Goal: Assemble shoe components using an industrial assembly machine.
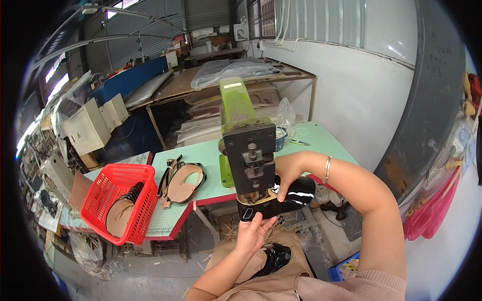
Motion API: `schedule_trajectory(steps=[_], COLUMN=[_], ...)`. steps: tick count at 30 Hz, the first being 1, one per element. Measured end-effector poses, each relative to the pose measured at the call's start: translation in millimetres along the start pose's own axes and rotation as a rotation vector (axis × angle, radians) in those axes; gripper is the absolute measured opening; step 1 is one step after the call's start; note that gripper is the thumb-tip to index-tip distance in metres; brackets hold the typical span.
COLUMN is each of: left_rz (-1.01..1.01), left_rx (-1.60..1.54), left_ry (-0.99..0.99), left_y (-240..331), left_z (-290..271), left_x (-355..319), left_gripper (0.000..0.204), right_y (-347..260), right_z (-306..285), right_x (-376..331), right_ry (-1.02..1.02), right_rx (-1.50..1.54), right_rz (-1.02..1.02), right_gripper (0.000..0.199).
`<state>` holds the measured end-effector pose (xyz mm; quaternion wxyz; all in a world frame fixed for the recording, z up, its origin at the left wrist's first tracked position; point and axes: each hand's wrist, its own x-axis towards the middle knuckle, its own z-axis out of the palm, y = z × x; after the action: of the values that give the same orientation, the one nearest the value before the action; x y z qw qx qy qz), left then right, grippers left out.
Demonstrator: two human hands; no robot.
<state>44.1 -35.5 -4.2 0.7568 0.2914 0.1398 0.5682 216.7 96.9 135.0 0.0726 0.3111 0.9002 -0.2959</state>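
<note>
A glossy black shoe (300, 193) with a pale lining is held beneath the black head (249, 158) of a green machine (236, 100). Its opening surrounds the lower tip of the head; whether they touch, I cannot tell. From the right, my right hand (291, 173) closes over the shoe's upper, thumb pointing down at the opening's edge. My left hand (257, 234) grips the shoe's end from below, near a small rectangular buckle-like mark. Across my lap lie another glossy black shoe piece (275, 257) and a tan sole-shaped piece (253, 266).
Left on the green tabletop (213, 173) lie tan sole pieces with black straps (185, 183). A red plastic basket (143, 213) holds similar pieces. Behind the machine stands a blue basket (281, 138). A blue bin (344, 266) sits low at right, beside a white wall (346, 95).
</note>
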Motion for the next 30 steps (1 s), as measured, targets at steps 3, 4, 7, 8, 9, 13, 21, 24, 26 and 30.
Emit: schedule_trajectory(steps=[3,4,7,8,9,13,21,24,26,30], left_rz=[0.045,0.039,0.091,0.085,0.092,0.094,0.134,0.157,0.224,0.150], left_rx=[-0.121,-0.122,-0.119,-0.113,-0.095,-0.029,0.069,0.052,0.098,0.160], left_ry=[0.037,0.031,0.028,0.024,0.029,0.041,0.068,0.087,0.095,0.129], left_y=[-5.4,-5.4,0.5,3.5,6.7,18.6,43.9,49.0,41.1,24.8], left_z=[5.1,3.6,-2.2,-6.3,-9.9,-19.3,-31.2,-33.1,-26.6,-15.7], left_x=[0.6,2.4,-1.4,-2.6,-3.7,-3.2,0.4,1.3,-0.6,-1.9], left_gripper=[0.029,0.029,0.031,0.031,0.032,0.034,0.031,0.029,0.027,0.028], right_y=[-7.0,-19.8,-46.0,-42.9,-38.8,-23.4,-36.7,-34.3,-34.5,-29.8], right_z=[-10.2,-13.5,-15.9,-11.4,-6.9,8.2,32.2,41.0,45.4,57.5], right_x=[11.0,5.6,-2.7,-1.2,2.1,12.2,7.1,10.1,11.1,11.4], right_ry=[-0.048,-0.026,-0.016,0.042,0.050,0.140,0.322,0.412,0.456,0.601], right_rx=[-0.003,0.095,0.116,0.134,0.138,0.223,0.422,0.399,0.367,0.380], right_rz=[-0.027,-0.087,-0.065,-0.096,-0.097,-0.260,-0.411,-0.406,-0.411,-0.360], right_gripper=[0.067,0.070,0.069,0.066,0.066,0.069,0.074,0.072,0.071,0.061])
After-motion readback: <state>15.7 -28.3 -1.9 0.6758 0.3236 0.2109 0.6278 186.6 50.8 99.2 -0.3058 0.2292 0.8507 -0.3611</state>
